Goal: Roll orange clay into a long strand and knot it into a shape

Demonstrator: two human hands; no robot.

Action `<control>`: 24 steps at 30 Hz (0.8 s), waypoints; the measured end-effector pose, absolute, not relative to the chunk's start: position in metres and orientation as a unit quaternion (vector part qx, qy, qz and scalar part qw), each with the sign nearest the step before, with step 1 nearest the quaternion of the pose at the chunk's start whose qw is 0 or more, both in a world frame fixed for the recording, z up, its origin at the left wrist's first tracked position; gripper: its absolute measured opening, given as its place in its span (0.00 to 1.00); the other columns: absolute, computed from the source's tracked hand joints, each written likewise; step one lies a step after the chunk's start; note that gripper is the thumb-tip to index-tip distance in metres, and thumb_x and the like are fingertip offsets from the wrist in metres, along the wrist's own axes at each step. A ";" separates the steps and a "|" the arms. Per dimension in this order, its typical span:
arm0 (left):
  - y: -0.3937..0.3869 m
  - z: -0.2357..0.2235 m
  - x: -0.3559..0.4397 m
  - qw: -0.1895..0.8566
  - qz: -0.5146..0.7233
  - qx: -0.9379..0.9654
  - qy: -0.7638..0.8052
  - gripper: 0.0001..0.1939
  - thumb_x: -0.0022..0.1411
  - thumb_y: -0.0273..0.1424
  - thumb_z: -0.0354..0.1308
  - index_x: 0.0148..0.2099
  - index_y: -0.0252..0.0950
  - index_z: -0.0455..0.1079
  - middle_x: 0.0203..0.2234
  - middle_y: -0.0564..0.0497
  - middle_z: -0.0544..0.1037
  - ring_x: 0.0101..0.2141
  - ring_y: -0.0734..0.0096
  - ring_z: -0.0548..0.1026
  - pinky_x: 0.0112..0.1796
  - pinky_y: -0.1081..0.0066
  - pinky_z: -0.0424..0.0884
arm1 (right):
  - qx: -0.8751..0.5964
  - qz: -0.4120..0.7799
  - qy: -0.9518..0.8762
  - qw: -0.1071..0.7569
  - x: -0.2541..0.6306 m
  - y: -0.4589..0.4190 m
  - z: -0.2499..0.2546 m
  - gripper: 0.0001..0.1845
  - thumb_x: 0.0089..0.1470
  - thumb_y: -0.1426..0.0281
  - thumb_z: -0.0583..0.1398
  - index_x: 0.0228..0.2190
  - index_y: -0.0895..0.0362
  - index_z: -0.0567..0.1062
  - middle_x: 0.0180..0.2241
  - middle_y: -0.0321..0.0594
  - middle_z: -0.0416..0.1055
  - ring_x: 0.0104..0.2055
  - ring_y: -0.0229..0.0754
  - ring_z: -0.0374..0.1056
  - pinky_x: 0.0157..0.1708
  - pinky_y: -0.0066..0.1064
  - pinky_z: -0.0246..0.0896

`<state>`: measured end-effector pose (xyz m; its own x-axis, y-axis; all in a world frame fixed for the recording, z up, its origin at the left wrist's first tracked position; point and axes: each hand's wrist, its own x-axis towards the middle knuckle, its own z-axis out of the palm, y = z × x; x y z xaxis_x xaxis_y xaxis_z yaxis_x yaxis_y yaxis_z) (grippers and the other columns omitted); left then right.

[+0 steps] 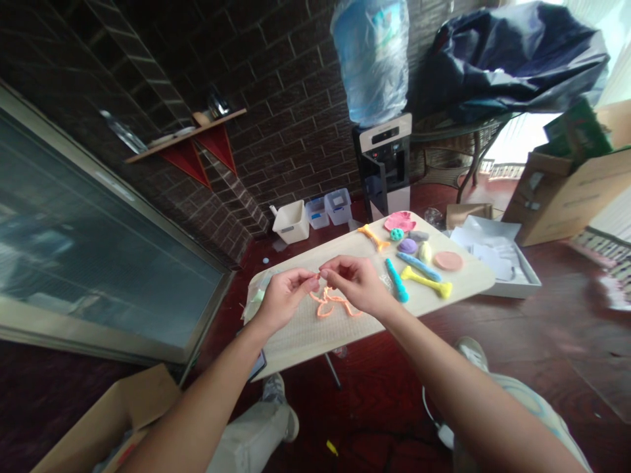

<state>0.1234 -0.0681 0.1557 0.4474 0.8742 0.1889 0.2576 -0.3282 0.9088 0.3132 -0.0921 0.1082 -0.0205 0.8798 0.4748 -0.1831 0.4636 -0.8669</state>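
Above the table, my left hand (284, 294) and my right hand (359, 282) are brought close together, fingertips pinched. Between them shows a small bit of orange modelling clay (319, 276), mostly covered by the fingers. Just below lies a looped, thin strand of orange modelling clay (325, 309) on the table; whether it joins the pinched bit I cannot tell. To the right of my right hand are a teal clay stick (396, 279), a blue clay roll (419, 267) and a yellow bone-shaped piece (426, 282).
On the pale folding table (296, 341) also lie an orange bone-shaped piece (373, 238), a pink clay piece (400, 221), a purple lump (407, 246) and a flat peach disc (448, 261). A water dispenser (384, 164) stands behind; an open white box (507, 286) is at right.
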 end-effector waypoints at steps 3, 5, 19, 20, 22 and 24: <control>-0.069 0.161 0.125 0.396 0.354 0.751 0.392 0.08 0.63 0.34 0.68 0.37 0.33 0.80 0.28 0.49 0.82 0.31 0.67 0.79 0.36 0.70 0.75 | -0.308 0.402 -0.600 0.619 0.314 -0.092 0.105 0.18 0.59 0.58 0.68 0.43 0.59 0.83 0.32 0.42 0.81 0.31 0.40 0.72 0.29 0.29 0.66; -0.070 0.166 0.126 0.372 0.340 0.769 0.394 0.09 0.64 0.35 0.67 0.37 0.33 0.81 0.28 0.49 0.82 0.31 0.67 0.78 0.35 0.71 0.74 | -0.318 0.381 -0.615 0.613 0.315 -0.091 0.105 0.16 0.60 0.58 0.67 0.41 0.59 0.84 0.33 0.43 0.81 0.32 0.40 0.73 0.30 0.30 0.66; -0.070 0.163 0.125 0.360 0.340 0.770 0.403 0.09 0.61 0.34 0.69 0.41 0.33 0.80 0.36 0.44 0.85 0.38 0.61 0.83 0.42 0.65 0.78 | -0.326 0.385 -0.617 0.604 0.321 -0.095 0.111 0.11 0.61 0.64 0.65 0.36 0.60 0.82 0.27 0.39 0.78 0.28 0.38 0.70 0.28 0.28 0.62; -0.070 0.164 0.124 0.349 0.340 0.775 0.403 0.09 0.62 0.35 0.69 0.41 0.34 0.81 0.36 0.44 0.85 0.38 0.61 0.83 0.42 0.66 0.78 | -0.322 0.387 -0.617 0.606 0.321 -0.095 0.111 0.12 0.61 0.64 0.65 0.38 0.60 0.83 0.28 0.40 0.79 0.28 0.38 0.70 0.28 0.28 0.63; -0.070 0.166 0.124 0.316 0.341 0.789 0.403 0.10 0.64 0.36 0.67 0.42 0.34 0.81 0.36 0.45 0.85 0.37 0.60 0.83 0.40 0.66 0.78 | -0.315 0.387 -0.622 0.603 0.322 -0.094 0.111 0.13 0.61 0.63 0.65 0.39 0.60 0.84 0.29 0.41 0.80 0.28 0.38 0.70 0.28 0.28 0.63; -0.071 0.170 0.123 0.271 0.338 0.806 0.404 0.09 0.65 0.36 0.67 0.41 0.35 0.82 0.36 0.45 0.85 0.38 0.59 0.83 0.40 0.66 0.77 | -0.317 0.382 -0.632 0.595 0.323 -0.094 0.110 0.14 0.62 0.62 0.65 0.38 0.59 0.85 0.30 0.41 0.82 0.27 0.38 0.70 0.28 0.28 0.62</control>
<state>0.1234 -0.0712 0.1704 0.4444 0.8346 0.3255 0.4685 -0.5263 0.7096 0.3227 -0.0936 0.1104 -0.0905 0.8552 0.5103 -0.0539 0.5075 -0.8600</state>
